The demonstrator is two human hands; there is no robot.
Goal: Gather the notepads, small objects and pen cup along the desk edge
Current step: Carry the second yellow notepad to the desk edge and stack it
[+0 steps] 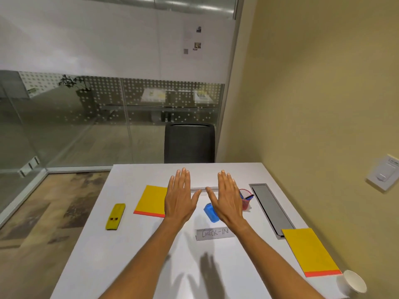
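Both hands hover flat, palms down, fingers spread, above the middle of the white desk [133, 255]. My left hand [180, 196] partly covers the right edge of a yellow notepad with a red strip [151, 200]. My right hand [226, 198] hides part of a blue small object [210, 212] and stands just left of a red mesh pen cup [246, 199] holding a pen. A second yellow notepad [309, 251] lies at the right near the wall. A yellow toy car [115, 216] lies at the left. Neither hand holds anything.
A paper sign reading CHECK-IN [214, 234] lies below the hands. A grey cable slot [271, 209] runs along the desk's right side. A white paper cup [354, 281] stands at the near right corner. A dark chair [189, 143] sits behind the far edge.
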